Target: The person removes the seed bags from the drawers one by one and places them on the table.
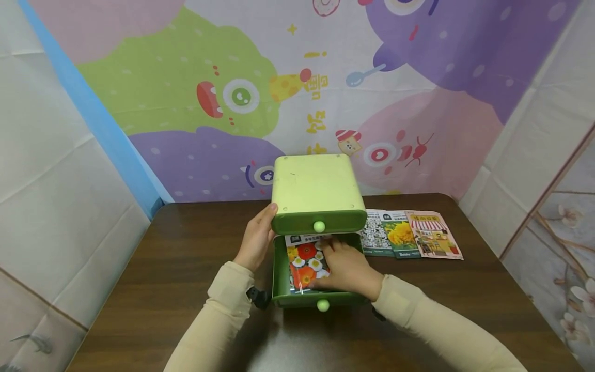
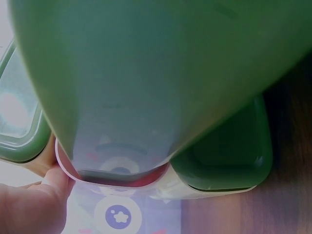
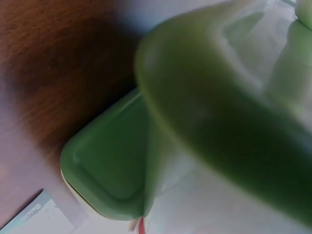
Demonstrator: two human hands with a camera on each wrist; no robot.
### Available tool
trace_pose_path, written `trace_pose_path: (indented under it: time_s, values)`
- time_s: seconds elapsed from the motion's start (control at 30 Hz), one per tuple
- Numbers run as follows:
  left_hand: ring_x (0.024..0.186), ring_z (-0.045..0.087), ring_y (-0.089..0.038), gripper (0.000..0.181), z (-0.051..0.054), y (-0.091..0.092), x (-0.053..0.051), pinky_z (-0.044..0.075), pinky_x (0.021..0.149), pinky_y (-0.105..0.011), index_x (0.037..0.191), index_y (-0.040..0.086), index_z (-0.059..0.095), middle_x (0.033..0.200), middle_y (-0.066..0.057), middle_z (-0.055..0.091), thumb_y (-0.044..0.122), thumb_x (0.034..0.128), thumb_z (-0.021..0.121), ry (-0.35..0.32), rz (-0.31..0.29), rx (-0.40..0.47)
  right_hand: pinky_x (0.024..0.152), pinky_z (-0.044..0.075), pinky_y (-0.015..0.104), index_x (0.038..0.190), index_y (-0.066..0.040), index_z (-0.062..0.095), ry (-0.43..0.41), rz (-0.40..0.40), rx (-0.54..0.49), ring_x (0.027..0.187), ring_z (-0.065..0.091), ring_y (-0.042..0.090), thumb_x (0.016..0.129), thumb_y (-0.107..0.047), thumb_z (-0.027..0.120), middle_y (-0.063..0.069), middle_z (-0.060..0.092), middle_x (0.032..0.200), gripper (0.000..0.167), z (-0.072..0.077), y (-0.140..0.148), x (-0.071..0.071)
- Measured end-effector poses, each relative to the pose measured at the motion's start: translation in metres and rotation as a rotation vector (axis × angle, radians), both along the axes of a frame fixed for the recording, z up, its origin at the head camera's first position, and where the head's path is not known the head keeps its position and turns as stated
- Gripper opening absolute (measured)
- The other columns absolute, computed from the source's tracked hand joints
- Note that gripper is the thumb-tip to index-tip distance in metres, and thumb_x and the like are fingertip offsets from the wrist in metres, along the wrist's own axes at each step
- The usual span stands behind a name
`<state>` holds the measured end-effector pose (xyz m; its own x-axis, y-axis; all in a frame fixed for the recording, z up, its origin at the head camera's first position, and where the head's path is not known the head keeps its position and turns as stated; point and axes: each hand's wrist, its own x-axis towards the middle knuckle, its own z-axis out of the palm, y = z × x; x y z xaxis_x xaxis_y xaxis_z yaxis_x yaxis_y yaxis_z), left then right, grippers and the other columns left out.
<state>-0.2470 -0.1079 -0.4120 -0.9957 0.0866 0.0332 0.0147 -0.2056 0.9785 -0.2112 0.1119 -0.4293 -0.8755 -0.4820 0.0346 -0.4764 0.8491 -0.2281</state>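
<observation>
Left hand (image 1: 256, 238) rested against a two-drawer box (image 1: 318, 183), right hand (image 1: 349, 268) laid inside its lower drawer (image 1: 297, 300).

The hands are held apart: the box's left side is touched by extended left fingers, and a flower-printed seed packet (image 1: 302, 268), lying in the pulled-out lower drawer, is touched by the outstretched right hand, some of whose fingertips cannot be made out. Above, the upper drawer (image 1: 293, 223) is closed. To the right, a white-flower packet (image 1: 376, 235), a yellow-flower packet (image 1: 401, 235) and a pink packet (image 1: 437, 237) are overlapped on the dark brown counter (image 1: 195, 248). Behind, a backdrop (image 1: 186, 88) is printed with cartoon creatures.
</observation>
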Motion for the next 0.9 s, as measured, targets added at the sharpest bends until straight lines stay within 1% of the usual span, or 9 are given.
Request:
trace_pose_path:
  time_s: [0.17,0.33,0.57,0.63,0.77,0.9]
  values:
    - [0.141,0.04,-0.019,0.064,0.0007,-0.0008,-0.0004,0.036,0.117,-0.042,0.151,0.009,0.037,0.157,-0.005,0.035,0.047,0.1007,0.05,0.002,-0.009,-0.004,0.105,0.047,0.05,0.146,0.001,0.042,-0.014,0.033,-0.024,0.133,0.046,0.041,0.073,-0.059,0.079,0.025,0.039,0.15,0.102,0.0011,-0.0003,-0.0008]
    - [0.141,0.04,-0.018,0.065,0.0012,-0.0004,-0.0018,0.036,0.117,-0.041,0.151,0.008,0.037,0.157,-0.004,0.035,0.048,0.1003,0.05,-0.006,-0.004,-0.003,0.106,0.046,0.049,0.146,-0.001,0.043,-0.012,0.04,-0.035,0.132,0.047,0.04,0.074,-0.056,0.08,0.024,0.039,0.15,0.098,0.0008,0.0002,-0.0018]
    - [0.138,0.045,-0.023,0.066,0.0012,0.0006,-0.0026,0.039,0.115,-0.043,0.15,0.004,0.037,0.157,-0.007,0.035,0.046,0.1012,0.049,-0.016,0.014,-0.008,0.109,0.043,0.048,0.148,0.002,0.038,0.005,0.047,-0.054,0.137,0.043,0.038,0.075,-0.052,0.081,0.024,0.037,0.153,0.1,0.0,0.0011,-0.0011]
    - [0.137,0.046,-0.022,0.065,0.001,0.001,-0.0024,0.039,0.115,-0.043,0.15,0.004,0.037,0.157,-0.007,0.036,0.045,0.1011,0.05,-0.025,0.021,-0.003,0.109,0.043,0.048,0.149,0.002,0.038,0.012,0.047,-0.056,0.137,0.043,0.038,0.075,-0.051,0.081,0.024,0.036,0.153,0.101,0.0002,0.0009,-0.0006]
    - [0.138,0.044,-0.022,0.065,0.0008,0.0013,-0.0024,0.038,0.116,-0.043,0.15,0.004,0.036,0.157,-0.007,0.034,0.044,0.1013,0.05,-0.026,0.023,-0.003,0.108,0.044,0.049,0.148,0.003,0.038,0.009,0.043,-0.067,0.135,0.044,0.04,0.075,-0.049,0.082,0.024,0.038,0.152,0.1,0.0012,0.0001,0.0003]
    - [0.139,0.043,-0.023,0.065,0.0011,0.0018,-0.0023,0.037,0.116,-0.043,0.151,0.002,0.035,0.157,-0.009,0.034,0.043,0.1018,0.049,-0.028,0.023,0.009,0.105,0.045,0.05,0.145,0.003,0.043,-0.012,0.02,-0.114,0.129,0.048,0.041,0.077,-0.042,0.082,0.023,0.043,0.148,0.091,0.0023,-0.0001,0.0001]
